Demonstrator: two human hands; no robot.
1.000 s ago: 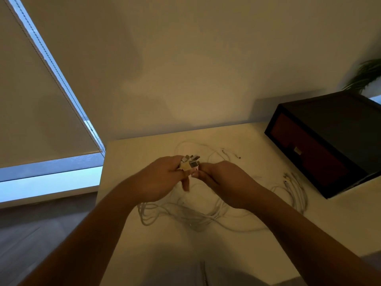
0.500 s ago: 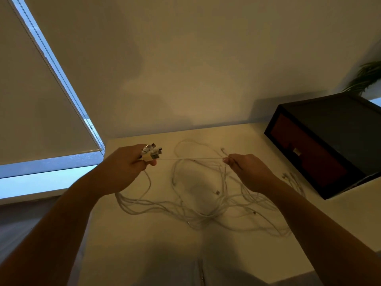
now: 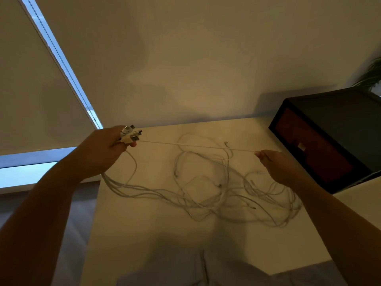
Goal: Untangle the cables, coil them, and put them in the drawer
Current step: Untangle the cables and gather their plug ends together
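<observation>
Several thin white cables (image 3: 208, 195) lie tangled across the pale table (image 3: 144, 234). My left hand (image 3: 107, 153), raised over the table's left edge, grips a bunch of white cable plugs (image 3: 131, 135). One cable (image 3: 195, 145) runs taut from that bunch to my right hand (image 3: 276, 168), which pinches it between thumb and fingertips above the right part of the tangle. More strands hang from my left hand down into the heap. A dark drawer box (image 3: 334, 141) with a reddish front stands shut at the table's right.
A wall runs behind the table. A window with a roller blind (image 3: 31, 89) and its bead chain fills the left side. Plant leaves (image 3: 371, 73) show beyond the drawer box. The floor lies left of the table.
My hands have drawn apart: the left moved left with the plug bunch, the right slid rightward along one cable, which is now stretched taut between them.
</observation>
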